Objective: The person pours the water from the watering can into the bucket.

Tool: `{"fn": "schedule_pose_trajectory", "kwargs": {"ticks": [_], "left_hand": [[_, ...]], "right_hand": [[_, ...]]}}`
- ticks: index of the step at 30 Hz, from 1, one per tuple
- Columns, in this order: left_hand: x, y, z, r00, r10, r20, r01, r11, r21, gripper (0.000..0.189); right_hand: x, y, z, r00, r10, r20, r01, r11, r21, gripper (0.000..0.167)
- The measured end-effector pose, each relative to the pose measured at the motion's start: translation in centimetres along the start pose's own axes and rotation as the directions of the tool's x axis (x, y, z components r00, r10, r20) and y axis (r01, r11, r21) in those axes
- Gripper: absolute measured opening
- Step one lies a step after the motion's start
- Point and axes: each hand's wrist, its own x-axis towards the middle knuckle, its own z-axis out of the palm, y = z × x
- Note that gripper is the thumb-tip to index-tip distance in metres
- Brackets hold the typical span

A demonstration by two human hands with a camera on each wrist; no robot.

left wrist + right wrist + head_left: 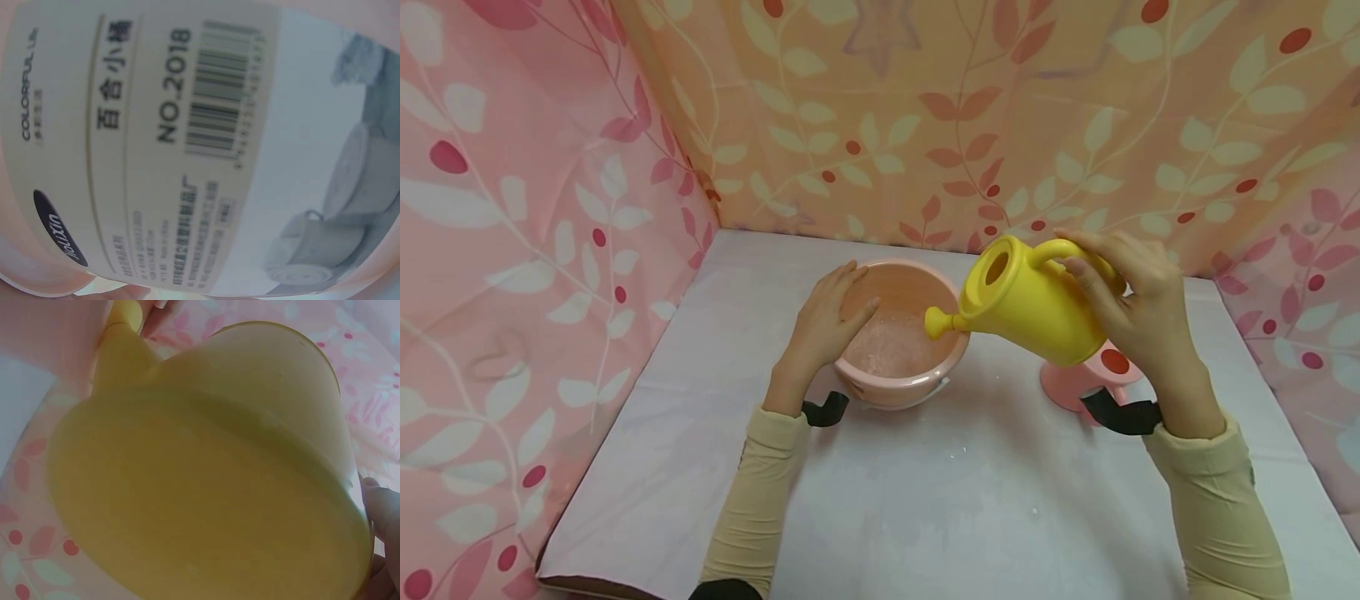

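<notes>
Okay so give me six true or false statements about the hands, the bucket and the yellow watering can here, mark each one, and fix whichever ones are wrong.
1. The right hand holds the yellow watering can by its handle. True.
2. The left hand is at the rim of the pink bucket. True.
3. The yellow watering can is held upright. False: it is tilted, with its spout over the bucket.
4. Clear, bubbly liquid lies in the bucket. True.
5. In the head view, the pink item is left of the bucket. False: it is to the right.
6. The label in the left wrist view reads NO.3050. False: it reads NO.2018.
</notes>
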Motion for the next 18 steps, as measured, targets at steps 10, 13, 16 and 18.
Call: {"fn": "schedule_pose_trajectory", "kwargs": {"ticks": [10,13,16,18], "left_hand": [[0.0,-0.06,0.07,1.0,-0.013,0.011,0.013,1.0,-0.003,0.057],[0.03,-0.07,0.07,1.0,-0.012,0.011,0.012,1.0,-0.003,0.057],[0.02,-0.07,0.07,1.0,-0.011,0.012,0.011,1.0,-0.002,0.058],[-0.01,-0.03,0.04,1.0,-0.016,0.014,0.016,1.0,0.0,0.058]], "right_hand": [[0.22,-0.04,-0.24,0.998,-0.059,0.015,0.059,0.998,-0.014,0.028],[0.29,-0.09,-0.24,0.998,-0.064,0.015,0.065,0.998,-0.013,0.028],[0.37,-0.16,-0.23,0.997,-0.068,0.019,0.068,0.998,-0.012,0.029],[0.42,-0.19,-0.22,0.997,-0.068,0.023,0.068,0.998,-0.012,0.029]]}}
